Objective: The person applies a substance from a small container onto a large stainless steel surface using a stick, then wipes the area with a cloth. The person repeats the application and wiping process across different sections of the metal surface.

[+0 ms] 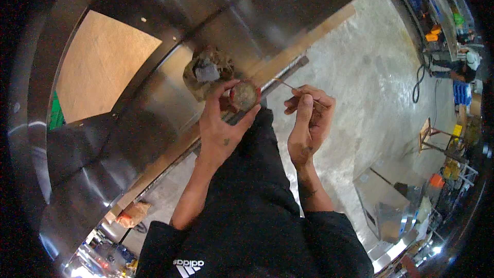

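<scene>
My left hand is closed around a small round can with a red side, thumb and fingers on opposite sides. Its face toward me is dull grey-brown; I cannot tell whether that is a lid or contents. To the right, over the floor, my right hand pinches a thin brownish stick. The stick's tip points up and left toward the can, apart from it. Just beyond my left hand, a crumpled, see-through brownish bag lies on the dark metal surface, with a pale grey block at it.
A dark, shiny metal worktop slants across the left, with a wooden strip along its edge. A plywood sheet lies at far left. Concrete floor spreads right, where a stool stands. Another person is at far right.
</scene>
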The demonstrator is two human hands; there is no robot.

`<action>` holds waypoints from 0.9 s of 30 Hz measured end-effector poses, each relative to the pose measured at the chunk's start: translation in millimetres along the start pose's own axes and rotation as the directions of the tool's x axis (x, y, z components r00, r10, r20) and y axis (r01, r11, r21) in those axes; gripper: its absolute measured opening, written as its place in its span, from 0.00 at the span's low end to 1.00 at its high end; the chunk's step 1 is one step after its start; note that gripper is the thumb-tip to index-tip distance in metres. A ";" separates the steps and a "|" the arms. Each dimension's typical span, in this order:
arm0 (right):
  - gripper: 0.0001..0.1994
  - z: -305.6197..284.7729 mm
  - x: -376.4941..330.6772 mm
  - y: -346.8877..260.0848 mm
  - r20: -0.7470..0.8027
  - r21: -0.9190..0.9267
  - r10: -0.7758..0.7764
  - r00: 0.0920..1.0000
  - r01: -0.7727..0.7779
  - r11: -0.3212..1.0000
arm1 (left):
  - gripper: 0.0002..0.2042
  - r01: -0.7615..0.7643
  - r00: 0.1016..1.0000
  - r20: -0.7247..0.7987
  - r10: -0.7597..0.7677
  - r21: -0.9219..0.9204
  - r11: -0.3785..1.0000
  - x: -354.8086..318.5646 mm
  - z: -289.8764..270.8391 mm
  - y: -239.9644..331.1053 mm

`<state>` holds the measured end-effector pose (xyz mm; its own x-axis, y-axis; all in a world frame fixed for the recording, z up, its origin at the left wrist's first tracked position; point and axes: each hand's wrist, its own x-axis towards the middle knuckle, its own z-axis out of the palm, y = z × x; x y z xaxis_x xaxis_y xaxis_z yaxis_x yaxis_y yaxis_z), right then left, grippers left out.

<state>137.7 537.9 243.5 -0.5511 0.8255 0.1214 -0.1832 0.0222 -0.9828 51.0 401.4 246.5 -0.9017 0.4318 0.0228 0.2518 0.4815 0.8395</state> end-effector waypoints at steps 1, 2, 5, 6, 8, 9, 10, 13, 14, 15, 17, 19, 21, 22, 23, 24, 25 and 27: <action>0.06 -8.7 -12.8 2.0 0.040 -0.035 -0.025 0.999 0.026 0.999 | 0.33 0.015 1.000 0.024 -0.014 -0.049 0.999 -6.1 3.1 -1.0; 0.06 -16.2 -19.8 0.7 0.072 -0.070 -0.054 0.996 0.059 0.996 | 0.32 0.023 0.998 0.054 -0.018 -0.100 0.995 -8.1 6.9 0.5; 0.06 -30.5 -34.3 -7.9 0.096 -0.221 -0.052 0.994 0.072 0.973 | 0.31 0.002 0.996 0.085 0.011 -0.152 0.988 -21.4 22.5 4.7; 0.06 -36.7 -32.9 -5.9 0.120 -0.282 -0.065 0.991 0.097 0.955 | 0.31 -0.008 0.994 0.106 0.022 -0.127 0.992 -23.3 25.8 11.3; 0.07 -49.8 -33.6 -2.0 0.133 -0.373 -0.034 0.991 0.082 0.924 | 0.32 -0.033 0.987 0.154 0.051 -0.117 0.993 -28.6 35.3 17.7; 0.07 -55.5 -33.4 -3.4 0.103 -0.342 0.024 0.994 0.013 0.940 | 0.33 -0.045 0.981 0.181 0.069 -0.132 0.990 -32.2 41.4 16.5; 0.08 -61.5 -32.3 -5.4 0.075 -0.308 0.083 0.994 -0.056 0.950 | 0.33 -0.057 0.975 0.207 0.087 -0.147 0.988 -35.4 48.6 16.6; 0.12 -84.2 -29.0 -11.2 0.033 -0.306 0.205 0.978 -0.186 0.934 | 0.32 -0.154 0.957 0.219 0.192 -0.180 0.972 -45.2 72.6 22.8; 0.13 -96.3 -27.2 -5.1 0.058 -0.379 0.163 0.985 -0.130 0.916 | 0.32 -0.190 0.946 0.234 0.224 -0.160 0.969 -48.4 80.0 25.4; 0.13 -108.3 -24.5 -0.7 0.088 -0.447 0.123 0.988 -0.071 0.892 | 0.32 -0.225 0.934 0.250 0.254 -0.140 0.964 -51.5 87.4 27.9; 0.16 -129.3 -16.4 -0.8 0.151 -0.472 0.116 0.982 -0.032 0.881 | 0.32 -0.224 0.922 0.293 0.251 -0.122 0.967 -61.5 102.6 35.1; 0.18 -151.0 -9.9 -1.8 0.184 -0.446 0.113 0.976 -0.019 0.895 | 0.32 -0.152 0.921 0.345 0.184 -0.119 0.981 -72.8 121.5 43.1; 0.22 -176.3 -10.7 -1.0 0.079 -0.382 0.168 0.983 -0.126 0.916 | 0.32 -0.042 0.933 0.351 0.079 -0.112 0.993 -84.2 137.4 52.8; 0.23 -189.7 -9.4 -0.3 0.012 -0.328 0.193 0.981 -0.179 0.928 | 0.32 -0.026 0.936 0.346 0.064 -0.116 0.993 -87.8 146.4 53.8; 0.24 -203.7 -7.6 -2.7 -0.055 -0.273 0.227 0.972 -0.233 0.933 | 0.32 -0.003 0.937 0.346 0.045 -0.120 0.993 -92.0 153.2 55.6; 0.25 -219.9 -6.2 3.2 -0.101 -0.278 0.262 0.960 -0.280 0.919 | 0.32 -0.029 0.947 0.312 0.080 -0.164 0.986 -95.8 165.7 45.5; 0.26 -237.5 -5.9 13.9 -0.149 -0.280 0.295 0.944 -0.326 0.903 | 0.32 -0.019 0.953 0.297 0.056 -0.128 0.992 -99.4 175.0 38.5; 0.26 -277.7 -14.0 47.9 -0.223 -0.294 0.361 0.906 -0.415 0.861 | 0.32 -0.001 0.961 0.276 0.017 -0.060 0.998 -103.8 195.2 19.1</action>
<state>362.7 684.0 156.1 -0.3839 0.8814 -0.2754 0.3107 -0.1575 -0.9373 218.0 514.7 154.2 -0.7653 0.6337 -0.1133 0.2308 0.4344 0.8706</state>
